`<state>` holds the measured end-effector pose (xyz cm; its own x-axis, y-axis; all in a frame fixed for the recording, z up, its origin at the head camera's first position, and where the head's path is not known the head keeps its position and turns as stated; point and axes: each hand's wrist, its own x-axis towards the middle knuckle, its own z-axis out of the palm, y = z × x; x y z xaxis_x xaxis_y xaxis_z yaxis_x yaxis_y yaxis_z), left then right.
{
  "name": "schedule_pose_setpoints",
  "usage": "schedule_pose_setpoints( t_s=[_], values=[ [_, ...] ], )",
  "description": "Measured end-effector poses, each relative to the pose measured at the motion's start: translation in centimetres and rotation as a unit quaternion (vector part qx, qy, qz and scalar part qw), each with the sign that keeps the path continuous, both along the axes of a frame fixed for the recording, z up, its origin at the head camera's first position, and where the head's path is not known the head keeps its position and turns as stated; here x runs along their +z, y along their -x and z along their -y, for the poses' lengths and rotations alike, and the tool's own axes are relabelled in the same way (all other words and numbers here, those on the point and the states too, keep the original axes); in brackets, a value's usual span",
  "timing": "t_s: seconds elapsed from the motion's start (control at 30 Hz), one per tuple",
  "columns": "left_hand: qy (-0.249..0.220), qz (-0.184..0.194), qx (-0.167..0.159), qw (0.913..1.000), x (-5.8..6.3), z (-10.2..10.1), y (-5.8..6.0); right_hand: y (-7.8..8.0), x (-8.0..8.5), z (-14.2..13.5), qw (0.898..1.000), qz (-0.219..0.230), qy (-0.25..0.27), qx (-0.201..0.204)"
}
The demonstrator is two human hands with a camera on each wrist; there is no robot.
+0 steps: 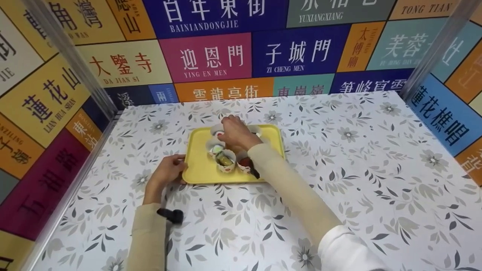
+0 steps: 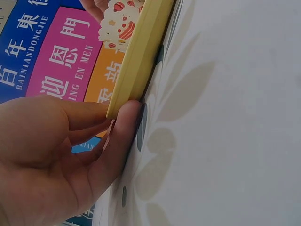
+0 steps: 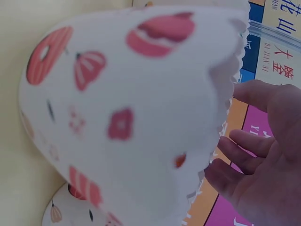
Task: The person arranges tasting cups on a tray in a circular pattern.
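Observation:
A yellow tray (image 1: 199, 175) lies on the table, bearing several paper baking cups with a printed pattern. My left hand (image 1: 168, 169) grips its left edge; in the left wrist view, fingers lie on both sides of the tray rim (image 2: 136, 61). My right hand (image 1: 238, 131) reaches over the cups at the back of the tray. Up close, a white scalloped cup (image 3: 155, 99) fills the right wrist view, with the thumb and fingertips spread at its rim. In front stand a cup with a green-yellow piece (image 1: 226, 168) and a cup with red contents (image 1: 244, 165).
The tablecloth (image 1: 361, 158) is white with grey leaves and flowers. Behind it and at both sides rise panels (image 1: 211, 60) with coloured blocks of writing. A black strap device (image 1: 173, 215) sits at the left wrist. Another patterned cup (image 3: 66, 207) stands beside the large one.

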<state>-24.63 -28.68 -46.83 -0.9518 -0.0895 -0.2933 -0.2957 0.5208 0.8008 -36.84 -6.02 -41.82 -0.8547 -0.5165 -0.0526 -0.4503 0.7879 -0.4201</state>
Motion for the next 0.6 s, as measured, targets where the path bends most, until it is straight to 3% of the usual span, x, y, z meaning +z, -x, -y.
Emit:
schedule_pose_setpoints(
  t_s=[0.33, 0.6],
  values=[
    [0.003, -0.026, -0.009, 0.9996, -0.4, 0.2, 0.0, 0.0, 1.1, -0.7, 0.999, 0.008, 0.039, 0.006],
    [-0.014, -0.002, 0.009, 0.9999, -0.3, 0.0, 0.2, 0.1, 2.5, -2.7, 0.998, -0.004, 0.065, -0.002]
  ],
)
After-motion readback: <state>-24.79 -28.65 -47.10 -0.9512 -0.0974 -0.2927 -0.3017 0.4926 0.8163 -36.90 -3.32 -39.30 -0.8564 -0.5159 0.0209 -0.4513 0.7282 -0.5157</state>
